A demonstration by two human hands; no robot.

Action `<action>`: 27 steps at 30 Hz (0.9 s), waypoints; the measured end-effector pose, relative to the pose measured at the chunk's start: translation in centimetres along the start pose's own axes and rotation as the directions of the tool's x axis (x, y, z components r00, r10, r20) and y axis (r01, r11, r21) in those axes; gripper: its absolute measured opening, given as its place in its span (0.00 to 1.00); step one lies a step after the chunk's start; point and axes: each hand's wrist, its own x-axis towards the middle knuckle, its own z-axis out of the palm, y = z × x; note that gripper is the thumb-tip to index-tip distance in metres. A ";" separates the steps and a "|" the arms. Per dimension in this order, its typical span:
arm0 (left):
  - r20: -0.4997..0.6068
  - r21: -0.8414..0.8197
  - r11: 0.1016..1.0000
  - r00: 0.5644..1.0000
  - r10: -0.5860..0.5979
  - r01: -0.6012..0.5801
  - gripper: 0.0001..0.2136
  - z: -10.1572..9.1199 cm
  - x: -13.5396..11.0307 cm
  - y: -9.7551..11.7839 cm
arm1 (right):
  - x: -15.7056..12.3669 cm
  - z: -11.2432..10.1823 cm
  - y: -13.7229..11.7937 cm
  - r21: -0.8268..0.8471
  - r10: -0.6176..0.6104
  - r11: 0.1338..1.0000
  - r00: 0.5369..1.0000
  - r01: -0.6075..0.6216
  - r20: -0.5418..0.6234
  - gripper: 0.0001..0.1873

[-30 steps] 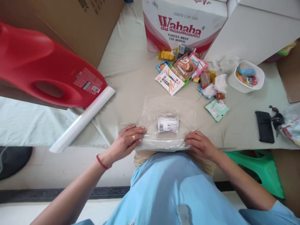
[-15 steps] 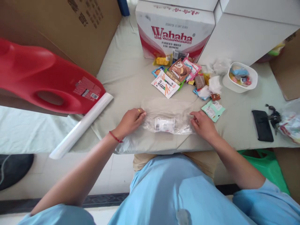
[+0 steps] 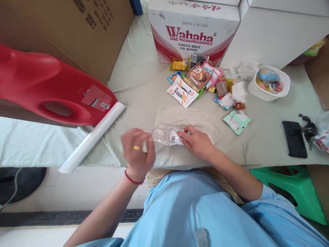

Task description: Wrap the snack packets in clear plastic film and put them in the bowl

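White packet (image 3: 173, 137) lies on clear plastic film (image 3: 164, 116) at the centre of the frame, on the worktop (image 3: 136, 82); its right part is covered by the right hand (image 3: 198, 141). Right fingers are bent over the packet, apparently in contact; whether they grip it cannot be told. Left hand (image 3: 138, 148), left of the film, is blurred, fingers partly curled; any hold cannot be determined. White roll (image 3: 94, 137) lies at centre left, beside a red container (image 3: 33, 82).
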 end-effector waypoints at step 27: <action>0.432 0.231 0.973 0.897 -0.093 -0.010 0.14 5.5 -2.2 3.5 | 6.2 -4.3 4.2 0.062 0.102 0.994 0.989 -0.096 -0.107 0.10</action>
